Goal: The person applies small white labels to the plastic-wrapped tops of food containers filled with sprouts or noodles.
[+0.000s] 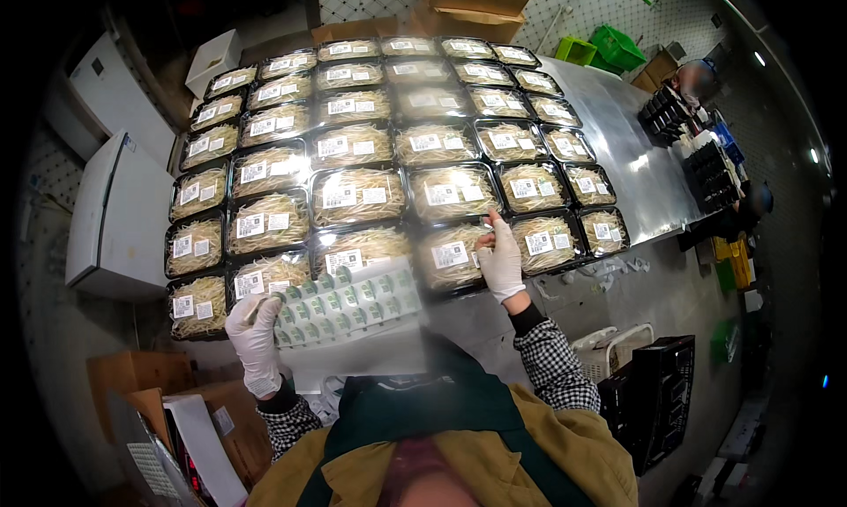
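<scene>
In a white glove, my left hand (255, 338) grips the left edge of a sheet of green-and-white stickers (351, 305), which hangs over the near edge of the packs. My right hand (501, 259), also gloved, is over the near rows, with what seems to be a small clear sticker at its thumb and forefinger. Beneath its fingers lies a wrapped black tray of bean sprouts (440, 269). Rows of similar trays (357, 199) cover much of the metal table (595, 116), each with white printed labels on its film.
A white chest-like appliance (119, 222) stands at the left, near a foam box (213, 63). Cardboard boxes (231, 417) are at the lower left. Black crates (665, 394) and a white basket (622, 348) stand at the lower right. Two people (695, 83) are beyond the table's right end, beside stacked black trays.
</scene>
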Demonstrator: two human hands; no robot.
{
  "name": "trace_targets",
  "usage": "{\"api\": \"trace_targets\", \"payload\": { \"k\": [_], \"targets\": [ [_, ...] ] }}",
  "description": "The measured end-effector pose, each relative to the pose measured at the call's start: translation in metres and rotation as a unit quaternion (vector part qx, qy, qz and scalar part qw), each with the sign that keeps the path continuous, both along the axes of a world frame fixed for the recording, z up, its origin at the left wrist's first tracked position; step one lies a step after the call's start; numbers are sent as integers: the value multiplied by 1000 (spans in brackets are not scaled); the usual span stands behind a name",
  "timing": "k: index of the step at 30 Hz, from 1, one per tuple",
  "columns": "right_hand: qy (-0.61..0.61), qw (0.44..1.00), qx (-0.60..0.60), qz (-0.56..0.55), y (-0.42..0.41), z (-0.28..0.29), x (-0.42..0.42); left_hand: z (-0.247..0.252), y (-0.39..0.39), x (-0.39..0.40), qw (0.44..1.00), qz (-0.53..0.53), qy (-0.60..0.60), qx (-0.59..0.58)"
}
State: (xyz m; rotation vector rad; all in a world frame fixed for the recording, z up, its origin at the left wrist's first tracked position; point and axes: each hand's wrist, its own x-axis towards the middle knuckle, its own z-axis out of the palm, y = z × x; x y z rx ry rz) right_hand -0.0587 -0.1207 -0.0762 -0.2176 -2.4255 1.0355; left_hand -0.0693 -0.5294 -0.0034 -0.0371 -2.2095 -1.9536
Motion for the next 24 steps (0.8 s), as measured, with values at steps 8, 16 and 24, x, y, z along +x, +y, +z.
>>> {"api": "trace_targets", "payload": {
  "k": [8, 16, 24],
  "targets": [
    [39, 999, 22, 9, -33, 35, -5, -14, -73, 18, 988, 145, 42, 13],
    [-36, 995, 90, 34, -146, 27, -30, -18, -89, 27, 981, 188, 37, 37],
    [-37, 993, 109, 4, -113, 31, -83, -15, -88, 26, 991, 132, 15, -7]
  ]
}}
